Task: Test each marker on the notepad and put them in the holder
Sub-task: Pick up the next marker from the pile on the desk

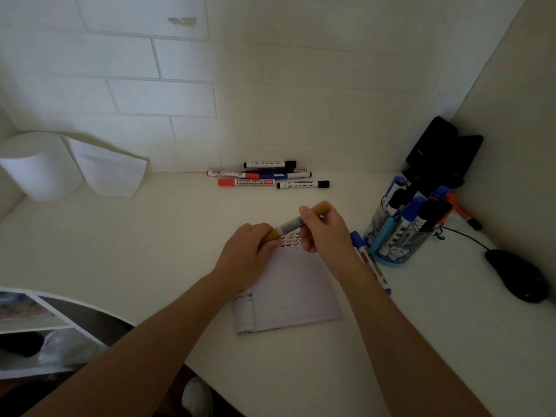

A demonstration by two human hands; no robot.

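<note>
Both hands hold a yellow-brown marker [290,225] above the top edge of the lined notepad [288,299]. My left hand [246,254] grips its lower left end, where the cap is. My right hand [325,230] grips the barrel near the upper right end. Small coloured test marks [290,239] show on the pad just under the marker. A blue holder [403,233] with several markers in it stands at the right. Several red, blue and black markers [267,176] lie by the back wall. A blue marker [371,260] lies between pad and holder.
A paper roll [39,167] and a white paper bag [111,170] stand at the back left. A black mouse [517,275] with its cable lies at the right edge. Black objects [442,155] lean in the right corner. The desk's front edge curves at lower left.
</note>
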